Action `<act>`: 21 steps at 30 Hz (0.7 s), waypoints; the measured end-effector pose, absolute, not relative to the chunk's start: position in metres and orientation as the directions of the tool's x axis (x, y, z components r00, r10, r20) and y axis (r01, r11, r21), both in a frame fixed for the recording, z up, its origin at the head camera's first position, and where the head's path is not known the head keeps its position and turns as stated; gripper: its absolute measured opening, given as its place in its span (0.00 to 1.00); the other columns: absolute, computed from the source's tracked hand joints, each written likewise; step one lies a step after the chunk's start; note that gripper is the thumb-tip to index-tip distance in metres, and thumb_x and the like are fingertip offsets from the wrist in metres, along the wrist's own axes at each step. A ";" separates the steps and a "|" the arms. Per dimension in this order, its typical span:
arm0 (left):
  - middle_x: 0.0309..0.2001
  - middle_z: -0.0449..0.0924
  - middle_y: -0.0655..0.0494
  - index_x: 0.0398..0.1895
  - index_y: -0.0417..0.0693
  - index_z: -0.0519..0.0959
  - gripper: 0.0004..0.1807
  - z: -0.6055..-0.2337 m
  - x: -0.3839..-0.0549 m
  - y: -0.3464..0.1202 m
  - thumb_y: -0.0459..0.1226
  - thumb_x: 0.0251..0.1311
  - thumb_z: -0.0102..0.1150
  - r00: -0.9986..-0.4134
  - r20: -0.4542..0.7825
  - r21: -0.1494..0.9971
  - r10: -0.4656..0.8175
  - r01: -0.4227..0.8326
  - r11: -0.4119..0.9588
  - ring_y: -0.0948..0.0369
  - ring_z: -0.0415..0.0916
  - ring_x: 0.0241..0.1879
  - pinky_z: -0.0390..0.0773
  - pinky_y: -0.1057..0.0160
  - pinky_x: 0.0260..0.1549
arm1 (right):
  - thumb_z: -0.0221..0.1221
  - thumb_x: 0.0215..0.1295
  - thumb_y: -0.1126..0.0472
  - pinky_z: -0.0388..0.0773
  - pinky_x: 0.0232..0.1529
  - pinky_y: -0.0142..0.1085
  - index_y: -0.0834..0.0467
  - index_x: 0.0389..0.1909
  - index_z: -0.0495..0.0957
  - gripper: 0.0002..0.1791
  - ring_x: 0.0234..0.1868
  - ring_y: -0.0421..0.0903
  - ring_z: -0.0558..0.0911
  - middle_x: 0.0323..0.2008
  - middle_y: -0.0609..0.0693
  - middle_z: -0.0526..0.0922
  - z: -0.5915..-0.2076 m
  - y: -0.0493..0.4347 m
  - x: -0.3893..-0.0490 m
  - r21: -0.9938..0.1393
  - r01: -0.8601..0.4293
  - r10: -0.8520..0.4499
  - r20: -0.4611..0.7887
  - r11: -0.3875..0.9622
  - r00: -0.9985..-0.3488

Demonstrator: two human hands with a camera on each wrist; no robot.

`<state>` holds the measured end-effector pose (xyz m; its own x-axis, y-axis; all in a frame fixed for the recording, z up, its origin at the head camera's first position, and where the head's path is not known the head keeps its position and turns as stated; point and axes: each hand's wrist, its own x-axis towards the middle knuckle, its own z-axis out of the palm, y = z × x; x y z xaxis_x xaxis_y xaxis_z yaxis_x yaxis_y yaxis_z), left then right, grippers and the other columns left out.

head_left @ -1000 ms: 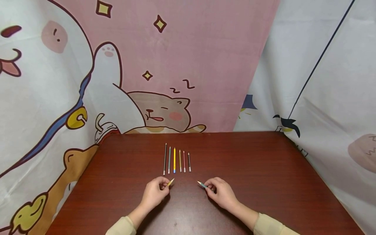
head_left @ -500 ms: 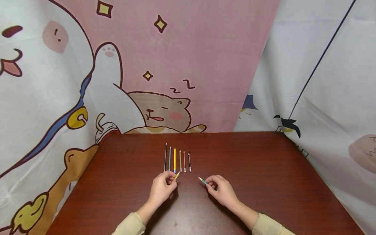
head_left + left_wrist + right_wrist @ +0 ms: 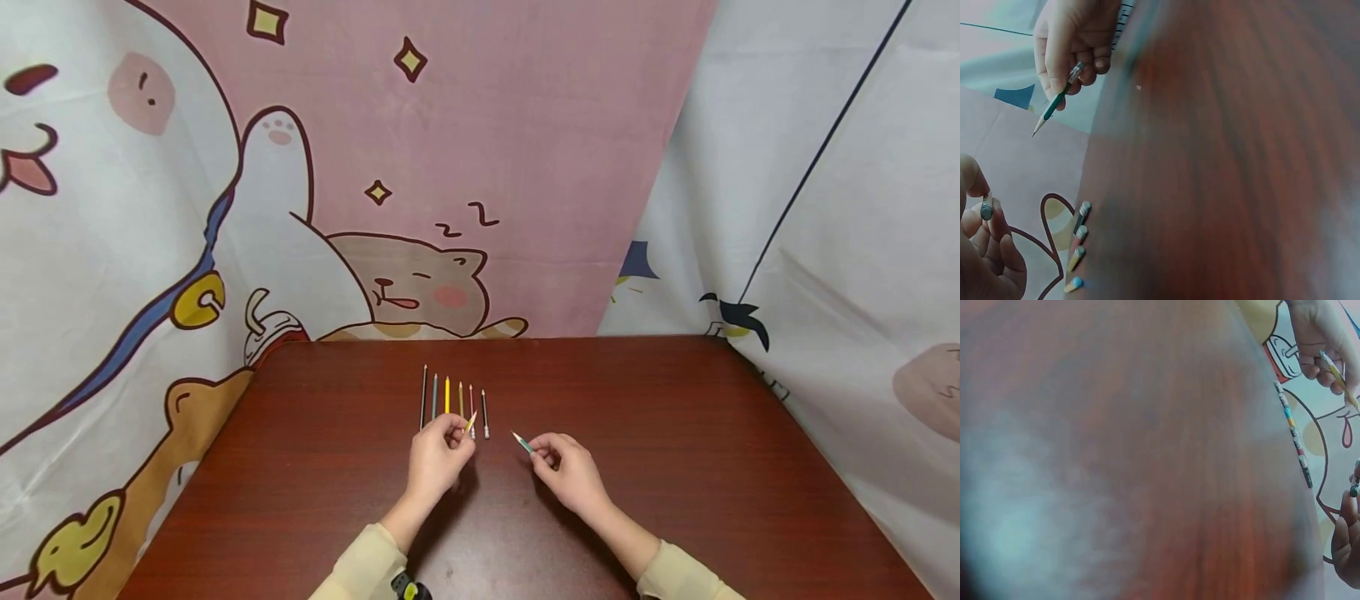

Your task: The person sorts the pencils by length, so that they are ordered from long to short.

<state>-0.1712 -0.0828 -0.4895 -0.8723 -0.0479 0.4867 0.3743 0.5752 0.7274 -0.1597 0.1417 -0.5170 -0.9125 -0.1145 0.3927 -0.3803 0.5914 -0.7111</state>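
My left hand [image 3: 439, 457] pinches a short yellow pencil [image 3: 471, 422], its point up and to the right. It hovers over the near ends of a row of pencils and hides some of them. My right hand [image 3: 573, 473] pinches a short green pencil [image 3: 522, 442], point to the upper left, right of the row. In the left wrist view, this green pencil [image 3: 1055, 105] shows its eraser end. Side by side lie a long black pencil [image 3: 423, 398], a dark green one [image 3: 435, 395], a yellow one [image 3: 447, 393], an olive one [image 3: 461, 398], a pink one [image 3: 471, 398] and a short black one [image 3: 485, 413].
The pencils lie on a reddish-brown wooden table [image 3: 637, 400]. Cartoon-printed cloth [image 3: 555, 183] hangs behind it and along both sides. A dark object with a yellow-green spot [image 3: 410, 588] shows by the left sleeve.
My left hand has moved right and forward with its yellow pencil, now covering the near ends of several pencils. My right hand has shifted slightly forward with the green pencil.
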 end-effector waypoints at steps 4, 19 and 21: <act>0.23 0.77 0.64 0.28 0.46 0.83 0.06 -0.488 -0.177 -0.074 0.29 0.46 0.63 -0.856 0.508 0.734 -0.098 0.371 0.569 0.65 0.75 0.23 0.74 0.69 0.25 | 0.67 0.55 0.70 0.75 0.30 0.32 0.54 0.32 0.82 0.08 0.29 0.36 0.75 0.27 0.39 0.76 -0.513 0.142 -0.164 -0.720 -0.362 -0.079 0.395 0.592 -0.915; 0.22 0.77 0.61 0.24 0.50 0.84 0.03 -0.497 -0.199 -0.046 0.34 0.43 0.66 -0.760 0.611 0.663 -0.223 0.337 0.669 0.63 0.75 0.23 0.72 0.62 0.23 | 0.66 0.56 0.69 0.74 0.31 0.31 0.56 0.33 0.83 0.06 0.28 0.37 0.76 0.27 0.42 0.77 -0.513 0.140 -0.175 -0.771 -0.293 0.017 0.366 0.565 -0.931; 0.22 0.77 0.60 0.24 0.50 0.85 0.03 -0.500 -0.200 -0.042 0.34 0.43 0.67 -0.742 0.629 0.647 -0.230 0.337 0.684 0.62 0.75 0.23 0.73 0.61 0.22 | 0.66 0.56 0.69 0.74 0.31 0.31 0.56 0.33 0.83 0.06 0.28 0.38 0.76 0.27 0.42 0.77 -0.514 0.140 -0.177 -0.774 -0.290 0.028 0.369 0.563 -0.929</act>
<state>-0.2003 -0.0423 -0.5000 -0.7421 -0.2302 0.6295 0.3365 0.6842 0.6470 -0.1768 0.1403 -0.5138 -0.9291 0.0276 0.3688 -0.2904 0.5632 -0.7736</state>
